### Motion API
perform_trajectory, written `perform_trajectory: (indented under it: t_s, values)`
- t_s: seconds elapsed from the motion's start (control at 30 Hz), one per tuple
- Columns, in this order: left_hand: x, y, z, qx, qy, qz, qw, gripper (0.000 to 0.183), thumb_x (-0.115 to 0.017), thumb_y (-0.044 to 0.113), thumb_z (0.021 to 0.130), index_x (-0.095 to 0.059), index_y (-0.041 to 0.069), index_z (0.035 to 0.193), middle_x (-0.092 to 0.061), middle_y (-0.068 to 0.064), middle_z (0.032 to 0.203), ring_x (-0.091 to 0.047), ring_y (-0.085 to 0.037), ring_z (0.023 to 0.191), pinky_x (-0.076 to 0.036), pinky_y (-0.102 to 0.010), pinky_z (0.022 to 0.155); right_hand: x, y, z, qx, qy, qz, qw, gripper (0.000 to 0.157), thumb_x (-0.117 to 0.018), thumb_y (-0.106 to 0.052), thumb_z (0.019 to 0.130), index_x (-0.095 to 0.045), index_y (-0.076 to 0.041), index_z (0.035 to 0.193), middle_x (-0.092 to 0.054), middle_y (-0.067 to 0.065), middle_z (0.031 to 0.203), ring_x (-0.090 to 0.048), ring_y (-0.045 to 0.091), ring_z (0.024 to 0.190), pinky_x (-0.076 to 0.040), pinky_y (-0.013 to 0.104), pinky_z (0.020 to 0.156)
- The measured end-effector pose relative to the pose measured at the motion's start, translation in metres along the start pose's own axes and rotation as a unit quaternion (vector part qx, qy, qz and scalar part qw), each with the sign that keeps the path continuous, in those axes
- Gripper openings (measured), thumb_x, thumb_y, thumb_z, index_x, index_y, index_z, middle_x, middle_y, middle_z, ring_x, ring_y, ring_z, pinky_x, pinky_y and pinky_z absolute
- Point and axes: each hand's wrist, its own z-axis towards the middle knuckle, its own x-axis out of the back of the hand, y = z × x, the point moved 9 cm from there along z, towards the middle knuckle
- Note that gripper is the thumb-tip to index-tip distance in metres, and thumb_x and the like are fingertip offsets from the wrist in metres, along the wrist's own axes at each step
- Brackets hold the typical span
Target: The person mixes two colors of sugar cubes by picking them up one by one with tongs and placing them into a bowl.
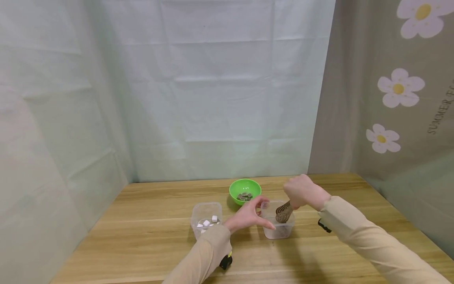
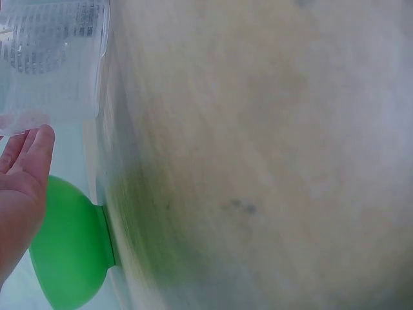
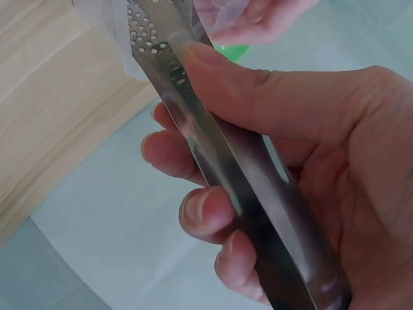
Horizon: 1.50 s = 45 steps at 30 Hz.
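Note:
My right hand (image 1: pixel 301 191) grips metal tongs (image 3: pixel 239 168) with its fingers curled round both arms. The perforated heads of the tongs (image 1: pixel 284 213) point down into a clear plastic container (image 1: pixel 278 233). Around the left side of that container my left hand (image 1: pixel 250 216) holds on, thumb by the near rim and fingers by the far side. In the left wrist view, the fingertips (image 2: pixel 44 139) touch the container's wall (image 2: pixel 71 84). Whether the tongs hold anything cannot be told.
Behind the left hand stands a green bowl (image 1: pixel 248 185) with several grey-brown pieces in it. A second clear container (image 1: pixel 205 208) with several white cubes sits left of the left hand. All stand on a wooden table (image 1: pixel 142 236), with cloth curtains (image 1: pixel 220 98) around it.

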Motion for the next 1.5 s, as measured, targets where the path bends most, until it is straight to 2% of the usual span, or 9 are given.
perform_trajectory:
  t_s: [0.27,0.37,0.53,0.7,0.9,1.1,1.2,1.4,1.5]
  values:
    - [0.000,-0.001,0.000,0.002,-0.003,-0.003,1.0000,0.079,-0.085,0.025,0.061,-0.045,0.008,0.128,-0.051,0.001,0.118,-0.047,-0.016,0.106,-0.041,-0.030,0.083,-0.002,-0.011,0.006,0.009,-0.013,-0.046,0.999,0.031,-0.068,-0.004,0.059,-0.040,-0.015,0.050,-0.028,-0.005,0.047,-0.021,0.009,0.045,-0.027,0.024,0.039]
    - [0.000,0.001,0.000,0.001,-0.006,-0.007,1.0000,0.079,-0.085,0.024,0.061,-0.045,0.007,0.128,-0.051,-0.002,0.119,-0.047,-0.016,0.106,-0.041,-0.029,0.083,-0.003,-0.012,0.006,0.010,-0.016,-0.060,0.998,0.031,-0.070,-0.006,0.059,-0.041,-0.015,0.050,-0.029,-0.005,0.047,-0.021,0.009,0.044,-0.027,0.023,0.039]
    - [-0.001,0.002,0.000,-0.001,-0.007,-0.014,0.9999,0.079,-0.085,0.023,0.061,-0.045,0.006,0.128,-0.050,-0.005,0.120,-0.047,-0.016,0.105,-0.041,-0.028,0.084,-0.001,-0.012,0.004,0.020,-0.003,-0.061,0.998,0.031,-0.074,-0.009,0.057,-0.043,-0.014,0.051,-0.035,-0.005,0.047,-0.025,0.009,0.044,-0.034,0.023,0.039]
    - [-0.001,0.002,0.000,-0.002,-0.007,-0.009,0.9999,0.079,-0.085,0.024,0.061,-0.045,0.007,0.127,-0.050,-0.004,0.120,-0.046,-0.014,0.105,-0.040,-0.027,0.085,0.004,-0.009,0.000,0.025,0.018,-0.035,0.999,0.035,-0.079,-0.015,0.056,-0.044,-0.015,0.052,-0.039,-0.005,0.049,-0.029,0.009,0.046,-0.039,0.027,0.040]
    - [0.000,0.002,-0.001,0.006,0.000,-0.002,1.0000,0.078,-0.085,0.025,0.060,-0.046,0.014,0.126,-0.049,-0.002,0.121,-0.046,-0.013,0.106,-0.039,-0.026,0.085,0.005,0.004,-0.003,0.024,0.028,0.006,0.999,0.031,-0.075,-0.015,0.058,-0.046,-0.018,0.050,-0.039,-0.008,0.049,-0.033,0.009,0.047,-0.040,0.029,0.041]
    - [0.000,0.002,-0.002,0.009,0.000,-0.005,0.9999,0.078,-0.085,0.025,0.060,-0.046,0.014,0.127,-0.048,-0.003,0.122,-0.045,-0.014,0.107,-0.039,-0.026,0.086,0.001,0.017,-0.010,0.027,0.039,0.069,0.996,0.045,-0.078,-0.021,0.064,-0.035,-0.021,0.048,-0.026,-0.011,0.049,-0.023,0.006,0.047,-0.022,0.023,0.041]
    - [0.000,0.002,-0.002,0.007,0.001,-0.002,1.0000,0.079,-0.085,0.025,0.060,-0.046,0.012,0.127,-0.048,-0.002,0.121,-0.045,-0.014,0.107,-0.040,-0.026,0.085,-0.003,0.022,-0.013,0.032,0.046,0.096,0.994,0.046,-0.078,-0.023,0.067,-0.035,-0.021,0.049,-0.023,-0.011,0.050,-0.021,0.006,0.047,-0.017,0.023,0.043]
    - [0.000,0.002,-0.001,0.000,0.004,0.002,1.0000,0.080,-0.085,0.025,0.059,-0.046,0.009,0.127,-0.049,0.005,0.117,-0.045,-0.012,0.105,-0.040,-0.025,0.085,-0.015,0.035,-0.018,0.032,0.048,0.143,0.988,0.025,-0.076,-0.025,0.070,-0.055,-0.022,0.056,-0.039,-0.015,0.053,-0.033,0.005,0.049,-0.029,0.026,0.043]
    - [0.000,0.002,-0.001,-0.002,0.007,0.003,1.0000,0.079,-0.085,0.025,0.059,-0.046,0.009,0.126,-0.049,0.005,0.116,-0.046,-0.012,0.104,-0.040,-0.025,0.084,-0.021,0.042,-0.019,0.024,0.043,0.172,0.984,0.009,-0.075,-0.027,0.071,-0.069,-0.021,0.070,-0.053,-0.015,0.062,-0.041,0.004,0.052,-0.036,0.029,0.046]
